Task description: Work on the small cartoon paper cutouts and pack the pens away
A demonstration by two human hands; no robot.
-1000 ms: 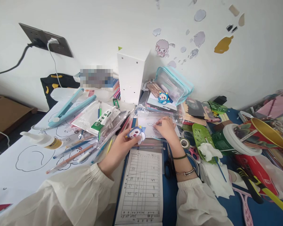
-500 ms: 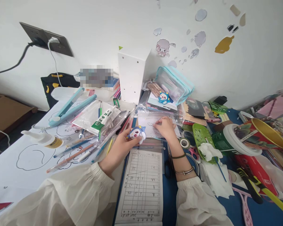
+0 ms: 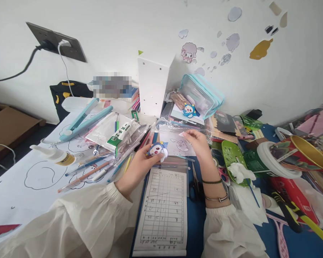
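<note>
My left hand [image 3: 139, 163] is closed on a blue and white cartoon paper cutout [image 3: 158, 151], thumb on its front. Just to the right, my right hand [image 3: 197, 141] pinches a small white piece [image 3: 182, 134], likely paper, at its fingertips. Beneath that hand lies a white sheet [image 3: 168, 141] with a line drawing, its right end partly covered by the hand. Clear plastic film [image 3: 177, 124] runs along the sheet's far edge. Nearer to me, below both hands, is a printed form with a grid [image 3: 162, 211]. Black-handled scissors [image 3: 195, 190] lie beside my right forearm.
Left of my hands are pens in clear bags [image 3: 115, 132], a glue bottle [image 3: 53, 154] and a light-blue hair straightener [image 3: 83, 123]. On the right stand a green dish [image 3: 231, 154] with tissue and a white-rimmed tub [image 3: 274, 161]. A white box [image 3: 153, 86] stands at the back.
My right hand has lifted and shifted slightly off the drawing, now with a small white piece at its fingertips. My left hand keeps the cutout. The view has shifted a little.
</note>
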